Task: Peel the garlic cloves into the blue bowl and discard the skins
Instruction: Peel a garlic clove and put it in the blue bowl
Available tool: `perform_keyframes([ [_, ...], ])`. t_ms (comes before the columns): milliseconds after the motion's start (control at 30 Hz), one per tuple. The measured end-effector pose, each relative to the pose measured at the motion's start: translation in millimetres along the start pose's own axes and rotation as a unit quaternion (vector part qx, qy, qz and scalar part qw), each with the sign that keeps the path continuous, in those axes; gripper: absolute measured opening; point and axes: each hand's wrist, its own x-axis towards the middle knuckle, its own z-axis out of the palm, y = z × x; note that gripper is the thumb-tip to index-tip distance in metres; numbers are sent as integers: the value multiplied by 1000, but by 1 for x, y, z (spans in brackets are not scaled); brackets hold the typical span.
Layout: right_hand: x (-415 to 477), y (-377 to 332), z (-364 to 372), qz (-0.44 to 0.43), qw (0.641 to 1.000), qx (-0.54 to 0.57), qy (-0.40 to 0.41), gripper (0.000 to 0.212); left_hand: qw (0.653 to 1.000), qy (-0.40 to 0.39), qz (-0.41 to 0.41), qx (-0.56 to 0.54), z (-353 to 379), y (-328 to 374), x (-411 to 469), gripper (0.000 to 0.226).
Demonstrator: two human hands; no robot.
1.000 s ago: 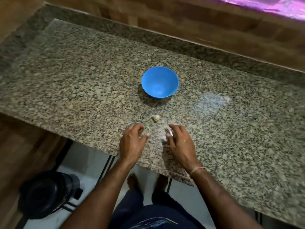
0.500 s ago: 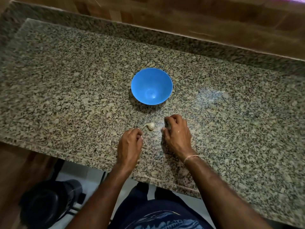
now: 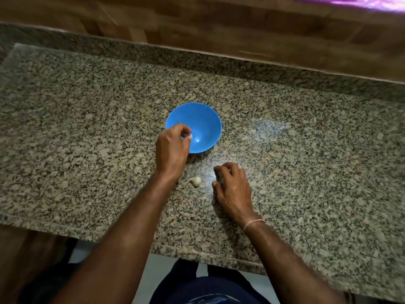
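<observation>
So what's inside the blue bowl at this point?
The visible inside of the blue bowl is bare, with only a glint. The left hand pinches a small pale piece over it and covers the left part.

I count one blue bowl (image 3: 203, 119) on one counter (image 3: 87, 128); two garlic cloves in all, one unpeeled clove (image 3: 196, 181) lying loose, one small pale clove (image 3: 190, 136) pinched in the fingers (image 3: 185, 129) of my left hand (image 3: 173, 148); two hands, counting my right hand (image 3: 233, 189); one thin thread band (image 3: 253, 222) on the right wrist.
</observation>
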Motion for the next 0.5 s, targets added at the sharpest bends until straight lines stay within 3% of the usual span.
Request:
perform_keyframes([
  [100, 0, 2, -1, 0, 1000, 22, -11, 38, 1000, -1, 1, 22, 2, -3, 4, 21],
  [200, -1, 9, -3, 10, 996, 89, -5, 37, 999, 36, 30, 4, 1, -9, -35, 13],
  [367, -10, 14, -5, 19, 991, 132, -5, 37, 986, -128, 87, 58, 35, -51, -101, 35],
  [433, -13, 13, -5, 12, 989, 145, -8, 36, 987, -138, 67, 54, 43, -56, -102, 32],
  [500, -15, 11, -10, 35, 976, 213, -22, 35, 988, -133, -41, -72, 42, -51, -100, 27],
])
